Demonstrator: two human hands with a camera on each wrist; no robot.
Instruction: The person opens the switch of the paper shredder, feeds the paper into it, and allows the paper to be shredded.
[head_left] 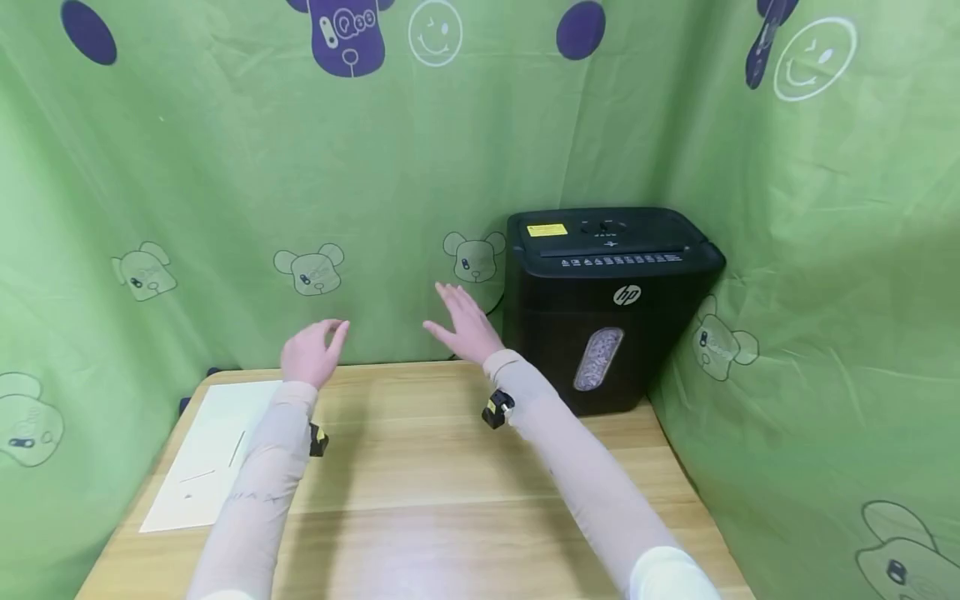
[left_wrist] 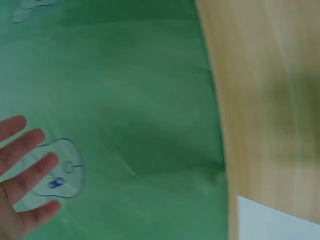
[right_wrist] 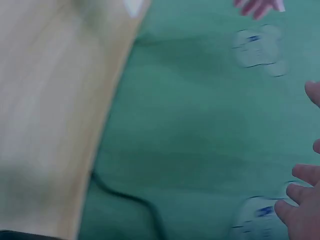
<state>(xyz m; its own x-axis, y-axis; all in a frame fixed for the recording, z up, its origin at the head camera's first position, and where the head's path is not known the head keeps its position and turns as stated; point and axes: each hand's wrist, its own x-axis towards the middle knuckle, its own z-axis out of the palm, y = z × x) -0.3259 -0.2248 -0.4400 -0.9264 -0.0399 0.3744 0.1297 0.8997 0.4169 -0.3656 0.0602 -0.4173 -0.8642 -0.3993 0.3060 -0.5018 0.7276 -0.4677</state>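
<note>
Your table bears the shredder at the far right, its front turned your way, probably for easy access. The paper lies flat at the left, likely for handy reach: nearer than your left hand, which hovers loose-fingered, holding nothing. Your right hand, also empty, spreads wide just left of the shredder.

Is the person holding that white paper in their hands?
No, the left hand and right hand are both empty, and the white paper lies on the wooden table.
</note>
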